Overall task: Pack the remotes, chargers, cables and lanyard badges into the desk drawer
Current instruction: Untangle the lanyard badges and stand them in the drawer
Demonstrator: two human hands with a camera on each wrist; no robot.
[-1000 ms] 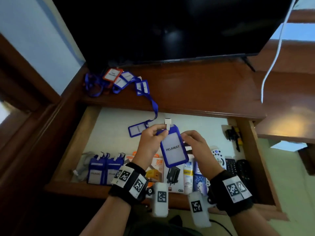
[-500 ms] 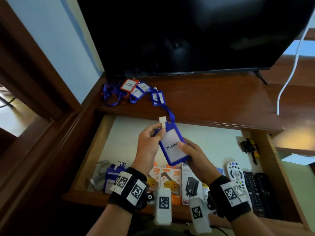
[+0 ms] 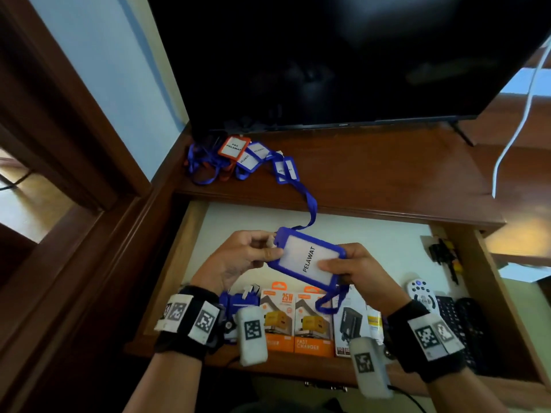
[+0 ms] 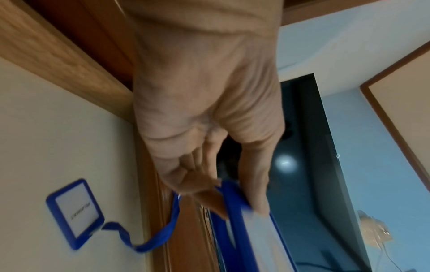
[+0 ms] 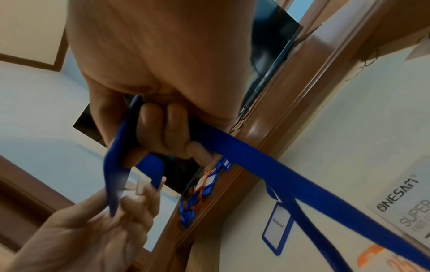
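both hands pinch one blue "pelawat" badge holder (image 3: 308, 261), the left hand (image 3: 238, 257) at its clip end, the right hand (image 3: 354, 271) at the far end; half a second ago it stood nearly upright, now it lies turned flat over the open desk drawer (image 3: 190, 239), which suggests it is about to be laid in. it is a rigid plastic frame around a white card, its woven blue lanyard (image 3: 310, 204) trailing limply up to the badge pile (image 3: 241, 156) on the glossy wooden worktop (image 3: 387, 174)

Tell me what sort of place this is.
Probably a room at home or in lodging: a flat-screen television stands on a wooden desk, and its open drawer holds remotes and charger boxes.
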